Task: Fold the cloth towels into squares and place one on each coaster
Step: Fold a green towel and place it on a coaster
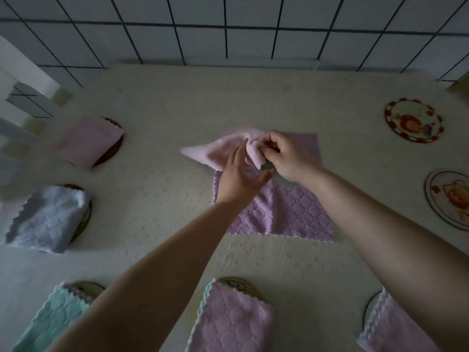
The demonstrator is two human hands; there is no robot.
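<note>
— Towels everywhere on that cream quilted tabletop (157, 118). Start at the left for me?

— Far left, a folded pale pink cloth square (87, 141) sits on a dark round coaster (115, 146). Nearer us, a folded blue-grey towel (47, 219) covers most of another coaster. At the near left edge, a mint green folded towel (54, 317) lies over a third, partly under the person's forearm.

— And the hands?

— Both meet at the middle. The left hand (239, 176) has its fingers fairly straight, laid against a bunched pink fleecy towel (220, 151); I see no curl round it. The right hand (284, 154) pinches that same towel's raised corner between thumb and fingertips. The pink towel lies partly on a flat lilac quilted towel (284, 209), spread open beneath both wrists.

— Its edges?

— The lilac one's scalloped near edge runs straight, just short of the front row. A pink corner points left, off the lilac cloth onto bare table.

— Room to work?

— Open tabletop left of the hands and behind, up to the tiled wall (228, 29). In front, a folded lilac square (233, 321) on a coaster, another folded lilac towel (390, 326) at the near right.

— Far right?

— Two bare round picture coasters: a red-rimmed one (413, 120) farther back, a pale one (449, 199) nearer, both well apart from the hands.
</note>
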